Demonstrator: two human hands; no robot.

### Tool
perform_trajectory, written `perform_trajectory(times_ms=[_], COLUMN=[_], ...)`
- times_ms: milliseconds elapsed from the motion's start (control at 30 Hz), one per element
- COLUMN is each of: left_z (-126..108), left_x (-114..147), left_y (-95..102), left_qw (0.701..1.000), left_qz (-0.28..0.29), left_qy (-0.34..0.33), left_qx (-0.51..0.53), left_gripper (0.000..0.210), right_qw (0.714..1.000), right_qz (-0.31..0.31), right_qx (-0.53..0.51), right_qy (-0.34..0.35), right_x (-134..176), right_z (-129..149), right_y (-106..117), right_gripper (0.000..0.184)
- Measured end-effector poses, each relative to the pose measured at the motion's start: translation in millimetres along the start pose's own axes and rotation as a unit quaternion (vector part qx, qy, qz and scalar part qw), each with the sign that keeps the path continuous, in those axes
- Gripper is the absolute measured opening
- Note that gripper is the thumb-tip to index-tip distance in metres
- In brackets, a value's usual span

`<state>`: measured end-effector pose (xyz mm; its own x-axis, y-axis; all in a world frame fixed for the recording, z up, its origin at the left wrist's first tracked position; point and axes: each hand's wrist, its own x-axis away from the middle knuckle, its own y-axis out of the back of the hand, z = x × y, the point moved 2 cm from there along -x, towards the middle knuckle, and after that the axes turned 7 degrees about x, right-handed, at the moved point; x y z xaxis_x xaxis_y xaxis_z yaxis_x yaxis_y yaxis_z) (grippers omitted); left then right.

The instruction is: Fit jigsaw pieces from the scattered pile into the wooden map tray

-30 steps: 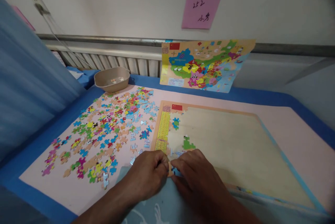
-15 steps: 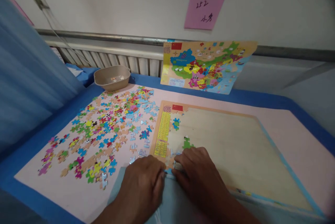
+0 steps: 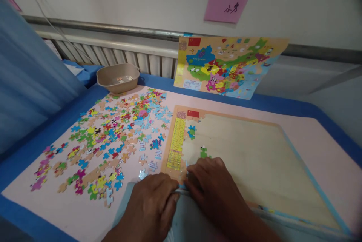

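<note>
My left hand (image 3: 154,200) rests at the near left corner of the puzzle board (image 3: 237,159), its fingers curled with the tips on the edge. Close beside it, my right hand (image 3: 213,185) has bent fingers and thumb drawn together over the border pieces; whatever they hold is hidden. A strip of joined border pieces with yellow text panels (image 3: 175,136) runs up the board's left side to a red flag piece (image 3: 193,113). Further in lie a blue-green piece cluster (image 3: 191,132) and a green piece (image 3: 203,152) just beyond my right fingers.
Many loose puzzle pieces (image 3: 113,132) spread over the pink sheet (image 3: 56,213) on the left. A beige basket (image 3: 117,77) holding a few pieces stands behind them. A printed map picture (image 3: 223,68) leans against the wall rail. A blue curtain (image 3: 36,60) hangs at left.
The view has shifted slightly. My left hand has drawn a little down and left from the corner, while my right hand stays over the border pieces with its fingers closer together.
</note>
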<state>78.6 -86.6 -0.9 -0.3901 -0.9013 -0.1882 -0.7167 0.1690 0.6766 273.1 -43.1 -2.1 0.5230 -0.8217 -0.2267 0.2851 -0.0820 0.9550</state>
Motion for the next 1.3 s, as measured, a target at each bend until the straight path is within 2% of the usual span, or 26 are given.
perform_trajectory(times_ms=[200, 400, 600, 933, 1100, 1300], left_z=[1, 0, -3, -2, -1, -1], left_x=[-2, -3, -4, -5, -5, -5], left_y=[2.9, 3.1, 6.3, 7.1, 6.2, 5.5], left_qw=[0.998, 0.998, 0.996, 0.996, 0.996, 0.997], left_qz=[-0.051, -0.049, -0.066, -0.072, -0.072, -0.068], left_qy=[-0.039, -0.038, -0.053, -0.043, -0.047, -0.043], left_qx=[0.024, 0.025, 0.020, 0.025, 0.019, 0.018], left_gripper=[0.016, 0.015, 0.017, 0.018, 0.019, 0.019], right_qw=[1.000, 1.000, 1.000, 0.997, 0.997, 0.996], right_qz=[0.007, -0.008, 0.002, -0.021, -0.011, -0.030], right_qx=[-0.008, -0.016, -0.012, 0.047, 0.043, 0.044], right_qy=[-0.007, 0.000, 0.010, 0.064, 0.059, 0.078], right_x=[1, 4, 8, 13, 13, 15], right_z=[-1, -3, -5, 1, 2, 2], right_y=[-1, -3, 1, 2, -1, -7], right_gripper=[0.013, 0.004, 0.014, 0.024, 0.022, 0.021])
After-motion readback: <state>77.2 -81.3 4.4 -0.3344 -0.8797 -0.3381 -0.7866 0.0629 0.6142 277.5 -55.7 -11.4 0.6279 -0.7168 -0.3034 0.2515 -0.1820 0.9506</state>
